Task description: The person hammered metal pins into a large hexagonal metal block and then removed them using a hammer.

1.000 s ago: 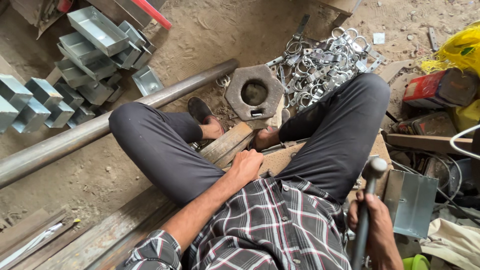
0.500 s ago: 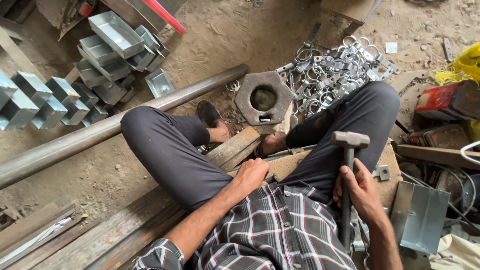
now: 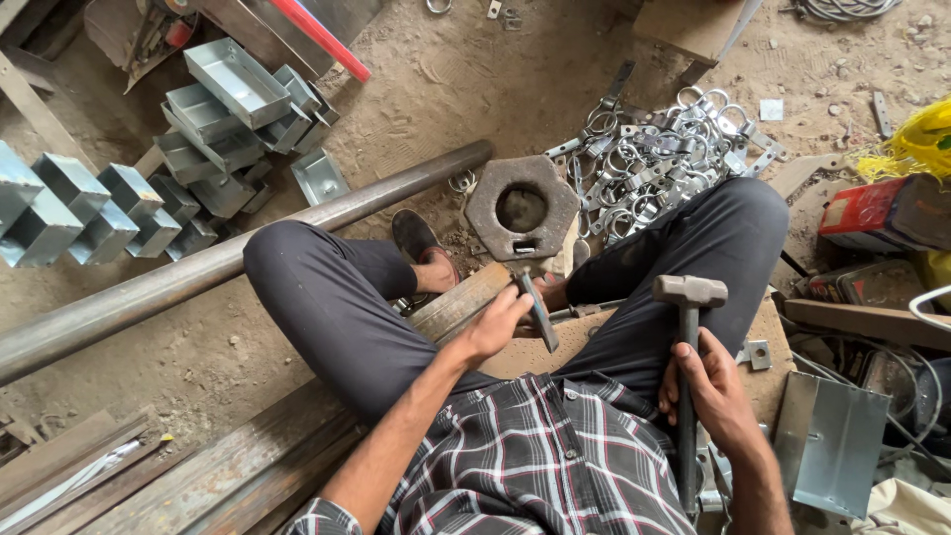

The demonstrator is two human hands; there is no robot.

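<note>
The left hand (image 3: 492, 322) grips a flat metal strip (image 3: 536, 311) over the wooden plank (image 3: 458, 303) (a firm base). The right hand (image 3: 711, 388) clenches the hammer (image 3: 687, 376) upright, head raised.

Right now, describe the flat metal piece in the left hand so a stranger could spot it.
Start at the long steel pipe across the dirt floor, then drop to the wooden block between the seated person's knees. The left hand holds a narrow grey metal strip there, straight and flat, unlike the ringed clamps piled beyond.
</note>
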